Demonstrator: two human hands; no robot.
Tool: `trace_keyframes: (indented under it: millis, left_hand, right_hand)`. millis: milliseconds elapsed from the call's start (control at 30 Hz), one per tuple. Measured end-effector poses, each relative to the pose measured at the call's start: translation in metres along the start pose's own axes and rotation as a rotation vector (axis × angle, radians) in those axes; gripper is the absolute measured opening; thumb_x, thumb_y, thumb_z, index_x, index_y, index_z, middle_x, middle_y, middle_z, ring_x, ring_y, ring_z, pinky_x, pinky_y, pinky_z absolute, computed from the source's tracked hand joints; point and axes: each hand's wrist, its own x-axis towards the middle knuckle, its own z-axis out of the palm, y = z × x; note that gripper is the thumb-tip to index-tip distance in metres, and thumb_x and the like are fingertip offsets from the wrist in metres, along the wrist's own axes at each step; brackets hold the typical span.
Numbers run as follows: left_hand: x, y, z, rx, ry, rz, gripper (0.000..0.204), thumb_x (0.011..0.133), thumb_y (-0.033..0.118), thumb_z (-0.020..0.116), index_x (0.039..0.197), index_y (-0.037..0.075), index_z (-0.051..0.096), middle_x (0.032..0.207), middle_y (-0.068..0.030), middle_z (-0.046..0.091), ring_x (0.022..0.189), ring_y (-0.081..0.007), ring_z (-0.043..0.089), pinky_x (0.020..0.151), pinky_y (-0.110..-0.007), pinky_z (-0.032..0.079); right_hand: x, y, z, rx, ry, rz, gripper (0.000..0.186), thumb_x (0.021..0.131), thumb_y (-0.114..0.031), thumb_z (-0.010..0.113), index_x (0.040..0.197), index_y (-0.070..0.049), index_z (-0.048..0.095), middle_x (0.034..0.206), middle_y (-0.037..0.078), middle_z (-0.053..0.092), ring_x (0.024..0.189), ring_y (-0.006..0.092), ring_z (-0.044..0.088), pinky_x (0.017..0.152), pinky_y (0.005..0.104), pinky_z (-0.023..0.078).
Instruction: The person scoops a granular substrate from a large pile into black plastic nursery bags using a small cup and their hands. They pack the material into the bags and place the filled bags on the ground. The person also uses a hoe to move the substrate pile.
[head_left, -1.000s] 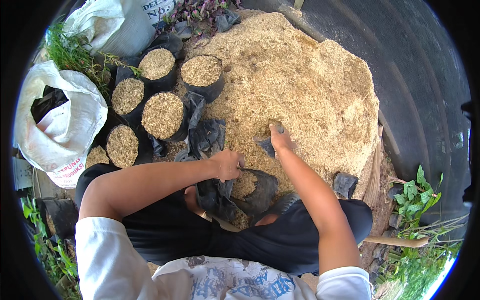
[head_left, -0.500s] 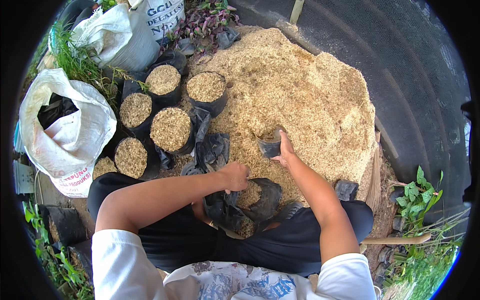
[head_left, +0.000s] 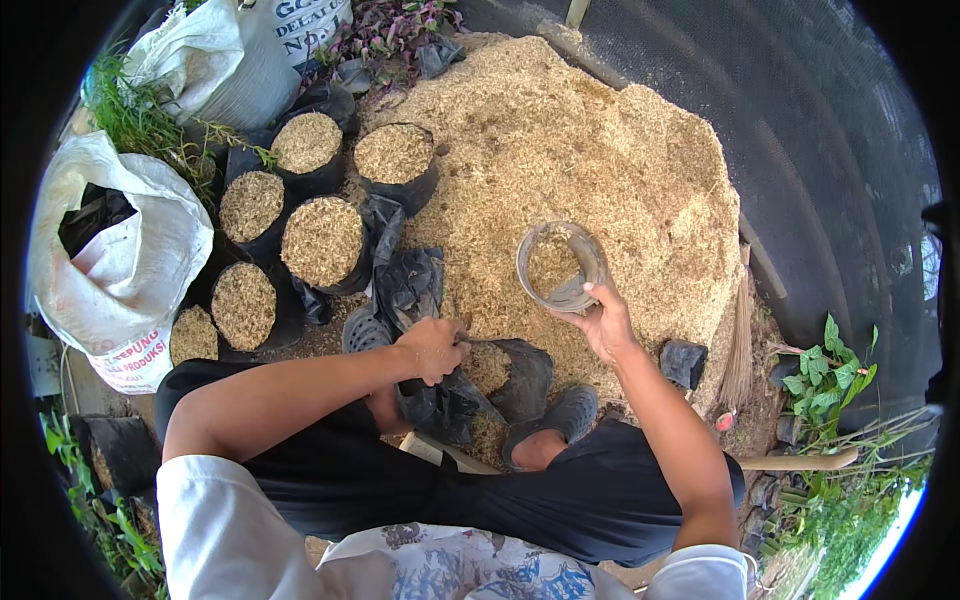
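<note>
My right hand [head_left: 606,326] grips a grey, round plastic tub [head_left: 593,262] by its near side. Its mouth faces up, with some pale husk-like material inside. It is over the near part of a large pile of the same husk material [head_left: 600,150]. My left hand [head_left: 436,350] is closed on the rim of a black plastic planting bag [head_left: 528,382] between my feet. That bag holds some husk material, and its far side stands up in a loose fold. The fingertips of my left hand are partly hidden.
Several filled black bags [head_left: 322,242] stand at the left, beside an open white sack [head_left: 180,240]. Loose black plastic [head_left: 408,285] lies near my left hand. My clogs [head_left: 568,415] flank the bag. A dark mesh sheet [head_left: 800,150] borders the pile; a broom [head_left: 738,345] lies at right.
My right hand has lifted the tub off the pile and turned its mouth upward, showing husk material inside. My left hand stays at the bag's rim. My right clog has come into view.
</note>
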Motion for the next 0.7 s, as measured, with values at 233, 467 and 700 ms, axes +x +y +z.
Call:
trace_keyframes:
  millis: [233, 467, 700]
  left_hand:
    - [0.007, -0.009, 0.013, 0.349, 0.341, 0.228, 0.034, 0.103, 0.035, 0.067, 0.122, 0.011, 0.08, 0.098, -0.0256, 0.08, 0.097, -0.0475, 0.077, 0.088, -0.054, 0.064]
    - [0.01, -0.007, 0.015, 0.465, 0.445, 0.229, 0.033, 0.105, 0.037, 0.066, 0.099, 0.01, 0.086, 0.093, -0.0225, 0.08, 0.093, -0.0458, 0.078, 0.088, -0.054, 0.064]
    - [0.007, -0.005, 0.012, 0.392, 0.433, 0.2, 0.045, 0.11, 0.04, 0.061, 0.09, 0.007, 0.085, 0.089, -0.0237, 0.078, 0.09, -0.0466, 0.077, 0.093, -0.054, 0.062]
  right_hand:
    - [-0.082, -0.017, 0.017, -0.727, 0.122, -0.038, 0.087, 0.094, -0.031, 0.085, 0.169, -0.011, 0.044, 0.15, 0.022, 0.055, 0.145, 0.0369, 0.057, 0.117, 0.0525, 0.055]
    - [-0.115, 0.011, 0.045, -1.403, -0.066, -0.471, 0.094, 0.074, -0.037, 0.1, 0.16, -0.028, 0.061, 0.155, 0.027, 0.043, 0.14, 0.0492, 0.054, 0.115, 0.0547, 0.054]
    - [-0.116, 0.007, 0.039, -1.359, -0.102, -0.613, 0.096, 0.066, -0.03, 0.106, 0.154, -0.028, 0.067, 0.158, 0.027, 0.039, 0.142, 0.0487, 0.052, 0.114, 0.0543, 0.055]
